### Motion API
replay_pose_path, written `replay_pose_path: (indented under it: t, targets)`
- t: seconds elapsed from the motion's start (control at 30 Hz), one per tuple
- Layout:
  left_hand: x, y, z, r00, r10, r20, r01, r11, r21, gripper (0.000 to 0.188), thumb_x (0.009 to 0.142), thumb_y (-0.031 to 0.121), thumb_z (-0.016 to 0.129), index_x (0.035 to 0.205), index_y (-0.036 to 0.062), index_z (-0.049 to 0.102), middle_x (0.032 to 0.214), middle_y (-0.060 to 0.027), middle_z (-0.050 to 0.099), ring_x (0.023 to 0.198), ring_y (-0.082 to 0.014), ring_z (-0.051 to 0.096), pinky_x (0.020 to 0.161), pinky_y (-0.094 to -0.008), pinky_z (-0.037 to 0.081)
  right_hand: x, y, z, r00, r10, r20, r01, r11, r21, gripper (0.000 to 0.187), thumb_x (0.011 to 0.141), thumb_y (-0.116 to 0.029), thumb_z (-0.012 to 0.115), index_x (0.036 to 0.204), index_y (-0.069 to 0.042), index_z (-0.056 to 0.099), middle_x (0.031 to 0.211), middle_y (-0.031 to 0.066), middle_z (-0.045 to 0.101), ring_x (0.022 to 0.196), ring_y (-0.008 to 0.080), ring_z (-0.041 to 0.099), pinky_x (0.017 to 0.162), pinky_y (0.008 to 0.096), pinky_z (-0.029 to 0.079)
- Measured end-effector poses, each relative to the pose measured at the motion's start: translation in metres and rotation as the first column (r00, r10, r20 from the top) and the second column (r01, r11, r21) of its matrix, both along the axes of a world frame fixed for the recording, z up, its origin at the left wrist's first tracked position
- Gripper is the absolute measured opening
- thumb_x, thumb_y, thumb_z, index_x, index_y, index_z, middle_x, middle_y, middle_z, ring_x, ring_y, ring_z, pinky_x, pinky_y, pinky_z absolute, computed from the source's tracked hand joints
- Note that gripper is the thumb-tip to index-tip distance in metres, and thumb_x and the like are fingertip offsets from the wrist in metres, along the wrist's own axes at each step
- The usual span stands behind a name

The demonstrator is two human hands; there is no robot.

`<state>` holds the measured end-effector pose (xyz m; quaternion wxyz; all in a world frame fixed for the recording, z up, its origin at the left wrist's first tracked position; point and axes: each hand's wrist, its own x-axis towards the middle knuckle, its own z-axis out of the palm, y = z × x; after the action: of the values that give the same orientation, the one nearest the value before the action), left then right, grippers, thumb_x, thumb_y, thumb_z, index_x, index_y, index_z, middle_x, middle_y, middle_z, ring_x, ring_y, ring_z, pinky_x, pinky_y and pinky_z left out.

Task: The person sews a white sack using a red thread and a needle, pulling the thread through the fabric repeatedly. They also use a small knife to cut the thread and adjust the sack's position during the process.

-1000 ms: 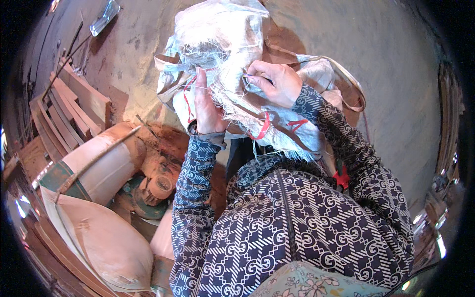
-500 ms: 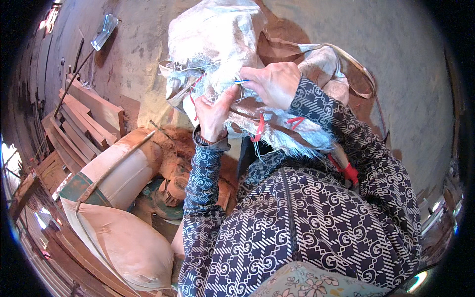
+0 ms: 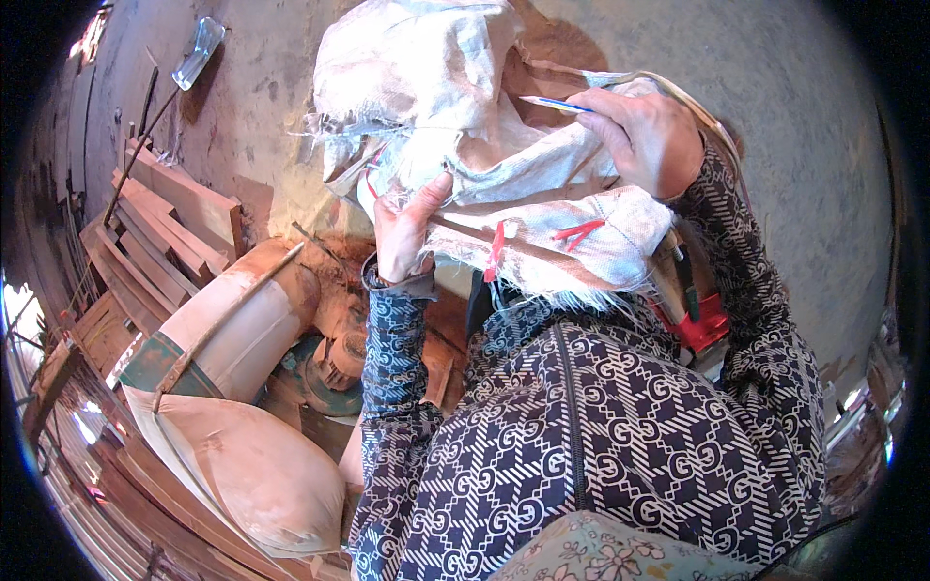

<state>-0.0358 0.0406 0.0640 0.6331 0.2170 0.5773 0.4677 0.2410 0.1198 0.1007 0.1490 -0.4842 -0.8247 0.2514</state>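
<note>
A white woven sack (image 3: 417, 73) with frayed edges is spread across my lap and out in front of me. My left hand (image 3: 402, 228) grips its edge, thumb on top and fingers underneath. To the right, my right hand (image 3: 649, 140) is closed around a thin pointed stick-like tool (image 3: 552, 103), blue with a pale tip; its exact kind is unclear. The tip points left, above the cloth and apart from my left hand. Red strips (image 3: 579, 232) are threaded through the near fold of the sack.
On my left lie filled pale sacks (image 3: 237, 470) and a dusty green machine (image 3: 325, 373). Stacked wooden boards (image 3: 184, 208) and a clear plastic container (image 3: 201, 53) are farther out. A red object (image 3: 702, 329) sits by my right elbow.
My right hand has moved right and slightly up, away from my left hand, carrying the pointed tool. The sack's near fold has spread flatter; my left hand keeps its hold.
</note>
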Motion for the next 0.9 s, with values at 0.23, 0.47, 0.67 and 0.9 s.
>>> replay_pose_path:
  t: [0.23,0.47,0.67,0.9]
  targets:
    - [-0.002,-0.003,-0.001,0.991,0.05,0.125,-0.046,0.998,-0.033,0.047,0.084,0.0,0.071,0.129,-0.0009,0.055,0.116,-0.01,0.066,0.102,-0.0203,0.065,0.091,-0.0335,0.051,-0.028,-0.023,-0.004,0.999,-0.025,-0.046,0.011,0.961,-0.278,0.017,0.094,-0.019,0.06,0.105,-0.009,0.068,0.08,0.0147,0.069,0.075,0.0316,0.069,0.067,0.0408,0.054]
    - [-0.011,-0.011,-0.017,0.935,0.093,0.342,-0.077,0.995,-0.06,0.043,0.093,0.015,0.065,0.131,-0.0003,0.053,0.118,-0.0099,0.065,0.106,-0.0206,0.063,0.095,-0.0362,0.05,-0.026,-0.033,-0.018,0.965,-0.155,-0.209,0.085,0.947,-0.311,0.017,0.093,-0.026,0.061,0.102,-0.014,0.07,0.076,0.0146,0.068,0.071,0.0318,0.069,0.064,0.0431,0.054]
    - [-0.012,-0.01,-0.017,0.857,0.288,0.427,-0.271,0.957,-0.102,0.052,0.101,0.042,0.048,0.129,-0.0008,0.055,0.127,-0.0139,0.062,0.117,-0.0269,0.058,0.102,-0.0444,0.045,-0.038,-0.035,0.0,0.867,-0.297,-0.399,0.113,0.899,-0.423,0.022,0.093,-0.021,0.065,0.103,-0.002,0.068,0.077,0.011,0.067,0.07,0.0168,0.065,0.062,0.0331,0.052]
    - [-0.025,-0.03,-0.032,0.861,0.241,0.449,-0.18,0.968,-0.174,0.039,0.101,0.031,0.047,0.126,0.0025,0.056,0.119,-0.0114,0.065,0.108,-0.0227,0.063,0.094,-0.0395,0.05,-0.1,-0.059,0.044,0.983,0.082,-0.163,-0.105,0.985,-0.135,0.058,0.073,-0.054,0.079,0.099,-0.006,0.06,0.09,0.0059,0.06,0.071,0.0193,0.067,0.06,0.0361,0.054]
